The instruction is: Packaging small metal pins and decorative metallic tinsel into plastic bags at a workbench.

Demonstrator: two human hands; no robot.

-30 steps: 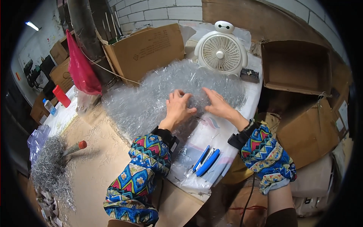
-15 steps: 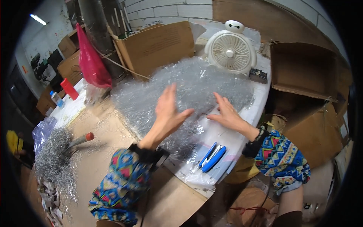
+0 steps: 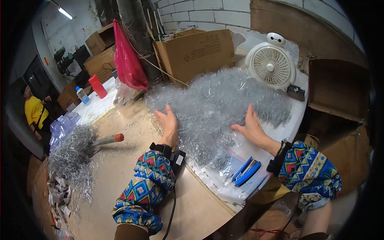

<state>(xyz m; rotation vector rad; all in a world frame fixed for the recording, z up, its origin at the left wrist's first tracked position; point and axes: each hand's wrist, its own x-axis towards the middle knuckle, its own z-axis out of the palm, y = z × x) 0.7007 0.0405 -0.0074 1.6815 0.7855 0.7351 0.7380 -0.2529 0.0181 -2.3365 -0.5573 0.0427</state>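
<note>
A large loose heap of silvery tinsel strands (image 3: 212, 108) spreads over the white-covered part of the table. At its left side is my left hand (image 3: 168, 125), fingers apart and nothing gripped. My right hand (image 3: 255, 129) is by the heap's right side, its thumb and fingers spread. Whether either palm touches the strands is hard to tell. Below the right hand lies a blue stapler (image 3: 247, 172) on the white covering. Both forearms wear patterned sleeves and dark wrist straps.
A tinsel bundle (image 3: 74, 146) with a red-tipped stick (image 3: 118, 138) lies on the left board. Behind the heap stand a cardboard box (image 3: 196, 52) and a white fan (image 3: 270, 66). A pink bag (image 3: 128, 60) hangs left. A person in yellow (image 3: 35, 109) is far left.
My hands have moved farther apart, the left one to the heap's left side. The view has turned left, bringing the person in yellow more fully into sight.
</note>
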